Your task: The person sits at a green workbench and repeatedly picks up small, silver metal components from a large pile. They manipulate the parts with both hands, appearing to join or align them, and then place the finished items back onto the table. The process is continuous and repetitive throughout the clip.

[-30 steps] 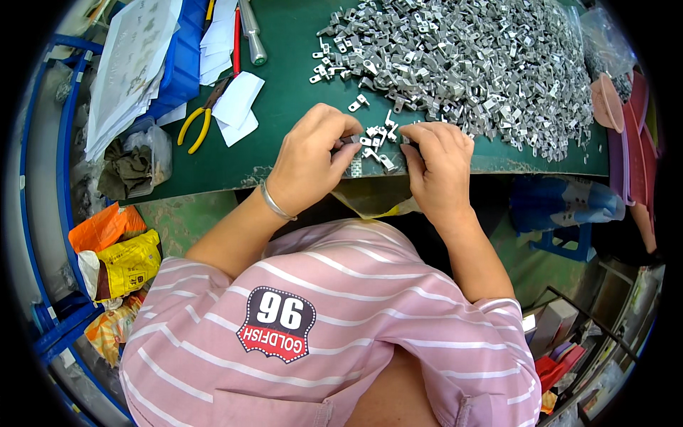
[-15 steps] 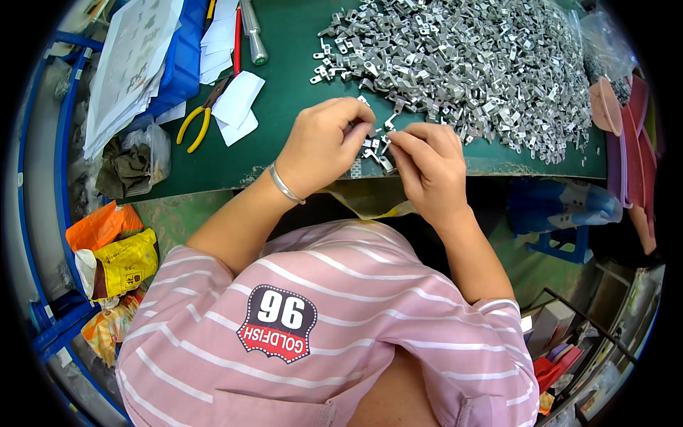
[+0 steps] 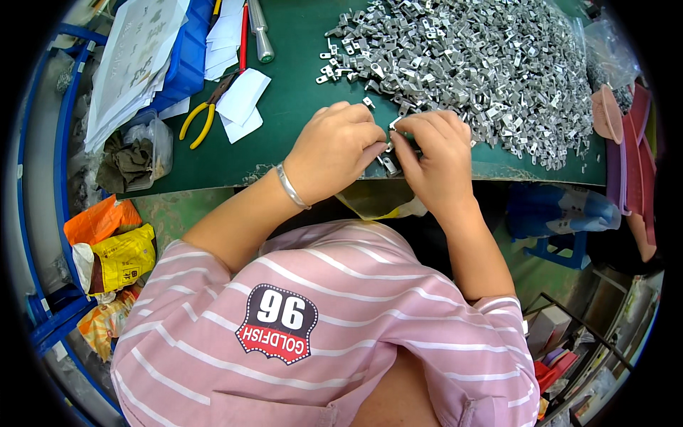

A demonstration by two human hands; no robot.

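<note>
From my remote post I see the bare left hand (image 3: 334, 151) has come right since half a second ago, until its fingertips sit near those of the bare right hand (image 3: 437, 153). It covers more of the small cluster of silver, bent metal brackets (image 3: 388, 165) at the table's near edge, so both hands are at the same few pieces and I see less of them.

Both wrists are raised with the palms inward, the forearms reaching in from the near side. The left thumb and forefinger are pinched together; I cannot tell whether a bracket is between them. At the right fingertips is a single small silver bracket (image 3: 393, 124), but I cannot tell whether it is grasped or merely touched.

The large heap of grey metal brackets (image 3: 484, 85) lies far and right on the dark green tabletop (image 3: 292, 57).
</note>
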